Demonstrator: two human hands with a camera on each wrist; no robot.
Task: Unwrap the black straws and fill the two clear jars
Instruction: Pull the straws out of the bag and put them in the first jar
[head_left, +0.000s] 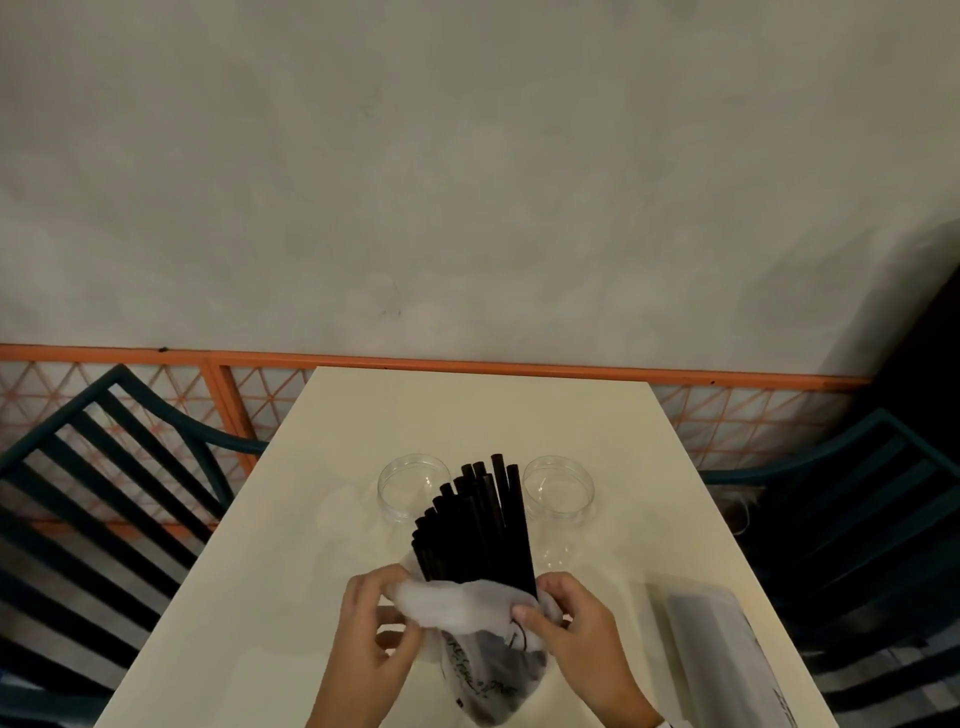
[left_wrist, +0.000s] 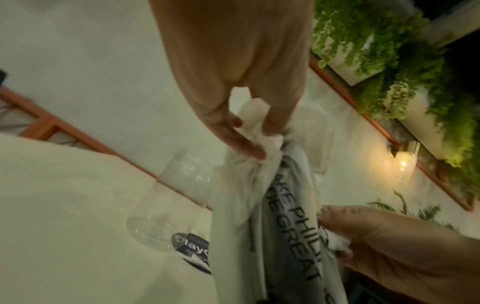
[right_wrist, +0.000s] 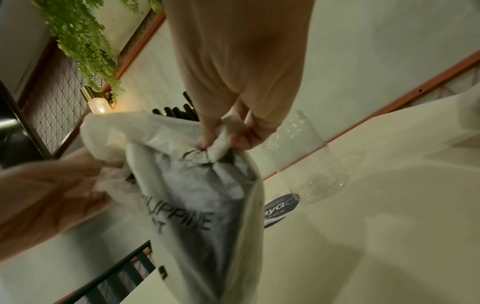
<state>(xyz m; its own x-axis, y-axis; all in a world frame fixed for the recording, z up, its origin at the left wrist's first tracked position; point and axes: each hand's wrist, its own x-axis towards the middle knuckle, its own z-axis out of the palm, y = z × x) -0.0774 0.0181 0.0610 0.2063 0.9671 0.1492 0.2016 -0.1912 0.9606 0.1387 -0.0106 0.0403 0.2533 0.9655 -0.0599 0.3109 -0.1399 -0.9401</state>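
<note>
Both hands pinch white wrapper rim: left hand left side, right hand right; black straws protrude upward.

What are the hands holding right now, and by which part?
Both grip the white printed plastic bag around the black straws: left hand pinches the bunched rim on its side, right hand the gathered rim opposite.

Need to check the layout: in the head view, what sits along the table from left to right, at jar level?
Left clear jar → black straws, standing up out of the white wrapper → right clear jar.
</note>
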